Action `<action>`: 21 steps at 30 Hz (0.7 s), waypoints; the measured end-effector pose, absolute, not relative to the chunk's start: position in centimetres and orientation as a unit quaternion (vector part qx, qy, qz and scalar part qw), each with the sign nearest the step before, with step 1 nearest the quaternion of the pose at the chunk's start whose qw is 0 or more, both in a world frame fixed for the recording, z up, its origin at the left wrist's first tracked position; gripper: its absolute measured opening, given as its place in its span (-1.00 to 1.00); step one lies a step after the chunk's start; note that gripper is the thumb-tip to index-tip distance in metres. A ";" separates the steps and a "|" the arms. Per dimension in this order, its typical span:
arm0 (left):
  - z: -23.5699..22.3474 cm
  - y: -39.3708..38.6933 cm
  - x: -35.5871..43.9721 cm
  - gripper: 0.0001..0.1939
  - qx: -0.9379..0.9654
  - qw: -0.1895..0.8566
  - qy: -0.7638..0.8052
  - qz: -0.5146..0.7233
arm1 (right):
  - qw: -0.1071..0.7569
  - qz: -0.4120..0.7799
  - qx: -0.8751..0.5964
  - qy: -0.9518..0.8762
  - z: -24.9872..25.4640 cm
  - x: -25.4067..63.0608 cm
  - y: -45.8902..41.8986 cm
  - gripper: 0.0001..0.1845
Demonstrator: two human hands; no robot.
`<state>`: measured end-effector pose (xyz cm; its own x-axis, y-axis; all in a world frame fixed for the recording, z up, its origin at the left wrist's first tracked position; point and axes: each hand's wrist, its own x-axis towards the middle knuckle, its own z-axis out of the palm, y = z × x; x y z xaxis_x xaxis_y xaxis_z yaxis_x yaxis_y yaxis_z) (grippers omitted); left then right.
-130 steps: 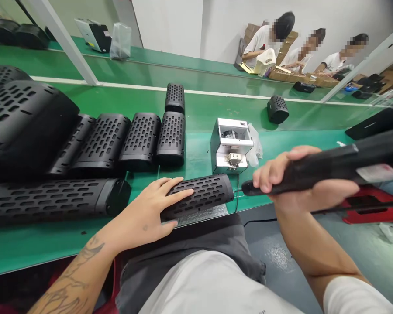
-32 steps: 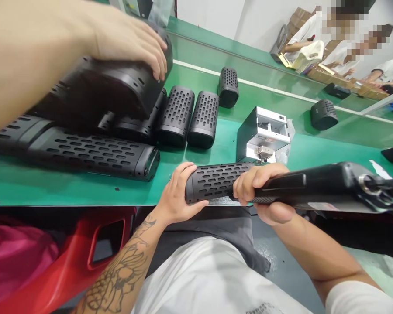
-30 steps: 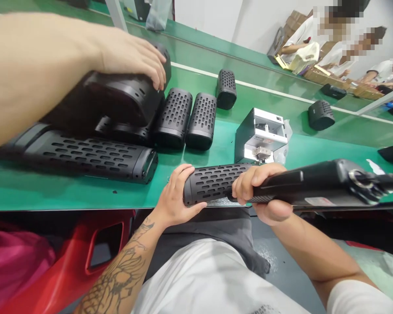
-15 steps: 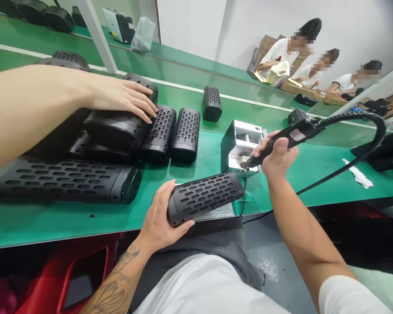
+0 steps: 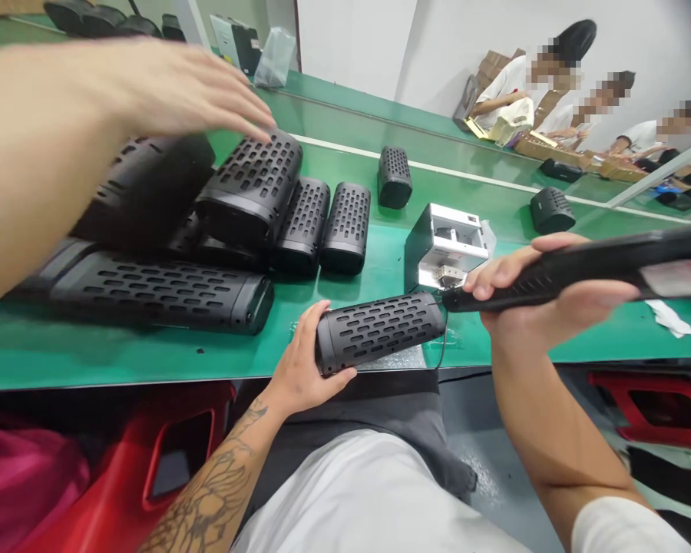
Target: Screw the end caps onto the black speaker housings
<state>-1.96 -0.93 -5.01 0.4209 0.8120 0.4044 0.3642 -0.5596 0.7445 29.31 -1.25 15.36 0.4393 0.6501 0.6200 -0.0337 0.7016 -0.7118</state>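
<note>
My left hand (image 5: pixel 308 361) is wrapped round the near end of a black slotted speaker housing (image 5: pixel 385 329), which lies at a slant by the table's front edge. My right hand (image 5: pixel 530 292) grips a black electric screwdriver (image 5: pixel 587 265), held nearly level. Its tip meets, or comes very close to, the far end of the housing; whether they touch I cannot tell. Just behind the tip stands a white and black screw feeder (image 5: pixel 452 246). Another person's hand (image 5: pixel 201 92) reaches in from the left, above a stack of similar black housings (image 5: pixel 253 180).
Two more housings (image 5: pixel 345 226) stand beside the stack. Others, a single one (image 5: pixel 395 177) and a farther one (image 5: pixel 553 210), sit on the green belt. A long housing (image 5: pixel 161 288) lies at left. Red stools (image 5: pixel 127 461) are below the table (image 5: pixel 230 361). Several people work at the back right.
My right hand has brought the screwdriver from the screw feeder to the housing's far end and levelled it. The other person's hand has lifted off the stacked housings.
</note>
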 end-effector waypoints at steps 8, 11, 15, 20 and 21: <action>-5.5 -0.6 -1.6 0.34 0.790 0.277 0.361 0.410 | 0.669 0.430 -0.261 -0.547 15.9 20.6 -5.5 -0.41; -5.3 -0.7 -1.5 0.35 0.786 0.287 0.361 0.411 | 0.666 0.435 -0.240 -0.556 13.7 19.3 -4.3 -0.40; -5.2 -0.6 -1.4 0.39 0.783 0.295 0.355 0.418 | 0.663 0.445 -0.205 -0.566 12.1 18.6 -2.8 -0.40; -5.6 -0.5 -1.4 0.40 0.785 0.291 0.344 0.426 | 0.638 0.472 -0.211 -0.571 11.6 18.4 -2.3 -0.45; -5.6 -0.5 -1.4 0.41 0.785 0.291 0.344 0.426 | 0.633 0.477 -0.192 -0.579 11.6 18.4 -2.3 -0.48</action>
<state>-1.39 -0.49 -5.64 0.4008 0.7870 0.4691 0.2914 -0.5949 0.7491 18.40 -2.27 11.59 -0.1241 0.8263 0.5494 -0.3813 0.4714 -0.7952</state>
